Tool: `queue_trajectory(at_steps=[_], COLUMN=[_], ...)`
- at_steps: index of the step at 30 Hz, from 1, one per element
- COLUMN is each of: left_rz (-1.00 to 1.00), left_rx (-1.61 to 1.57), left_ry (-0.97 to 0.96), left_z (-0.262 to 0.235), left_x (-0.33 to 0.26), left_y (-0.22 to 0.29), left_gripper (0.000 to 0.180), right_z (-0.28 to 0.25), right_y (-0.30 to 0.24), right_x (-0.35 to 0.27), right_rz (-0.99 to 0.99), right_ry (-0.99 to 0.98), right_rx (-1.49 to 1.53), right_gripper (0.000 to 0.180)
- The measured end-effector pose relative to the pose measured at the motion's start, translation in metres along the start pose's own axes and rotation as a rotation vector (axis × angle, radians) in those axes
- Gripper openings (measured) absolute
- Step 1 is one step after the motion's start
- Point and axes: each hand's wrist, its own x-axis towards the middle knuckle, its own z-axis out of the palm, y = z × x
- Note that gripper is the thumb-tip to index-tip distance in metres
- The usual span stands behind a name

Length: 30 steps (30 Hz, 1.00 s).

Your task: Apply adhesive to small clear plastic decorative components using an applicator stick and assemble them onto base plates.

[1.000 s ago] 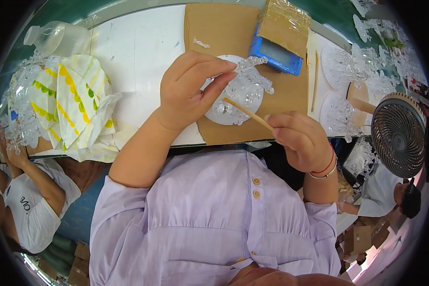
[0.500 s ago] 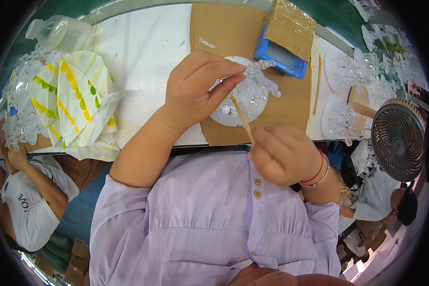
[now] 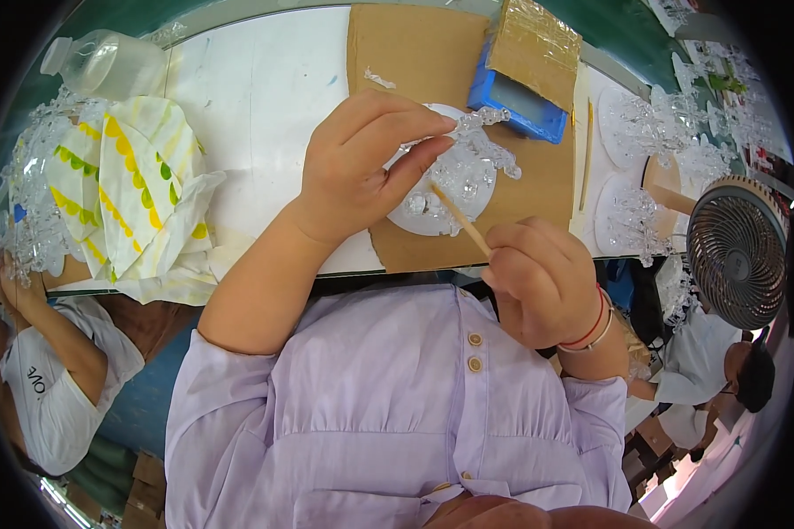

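My left hand (image 3: 357,154) is pinched, thumb and forefinger meeting at the edge of a clear, knobbly plastic piece (image 3: 494,157). Whether it grips that piece is hidden by the fingertips. Beneath lies a white round disc (image 3: 415,222) with more clear beads or ornaments on it, resting on brown cardboard (image 3: 538,198). Closer to my body, my right hand (image 3: 543,278) is closed around a thin wooden stick (image 3: 461,219). The stick slants up and left, its tip over the disc near the clear pieces.
Right of the cardboard are a blue box (image 3: 519,106) with a cardboard cover, another thin stick (image 3: 588,154), discs of clear ornaments (image 3: 626,216) and a black fan (image 3: 737,251). Patterned cloth (image 3: 137,185) and a plastic bottle (image 3: 115,66) sit left. Co-workers sit at both sides.
My right hand has shifted right and slightly up, and the stick's tip has moved a little down and right. My left hand stays nearly in place.
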Motion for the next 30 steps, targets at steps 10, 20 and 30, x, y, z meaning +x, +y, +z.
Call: queue_trajectory(at_steps=[10, 20, 30], left_rz=[-0.080, -0.091, -0.028], left_rx=[-0.109, -0.078, 0.000], left_ry=[-0.042, -0.047, -0.035], left_z=[-0.003, 0.000, 0.000], left_x=[0.000, 0.001, -0.002], left_y=[0.002, 0.005, 0.002], left_gripper=[0.018, 0.022, 0.029], right_z=[0.027, 0.018, 0.009], right_y=[0.004, 0.017, 0.009], right_x=[-0.004, 0.016, -0.015], right_rz=[-0.184, 0.245, 0.351], right_ry=[0.024, 0.397, 0.339], right_rx=[-0.217, -0.237, -0.175], right_gripper=[0.026, 0.016, 0.009])
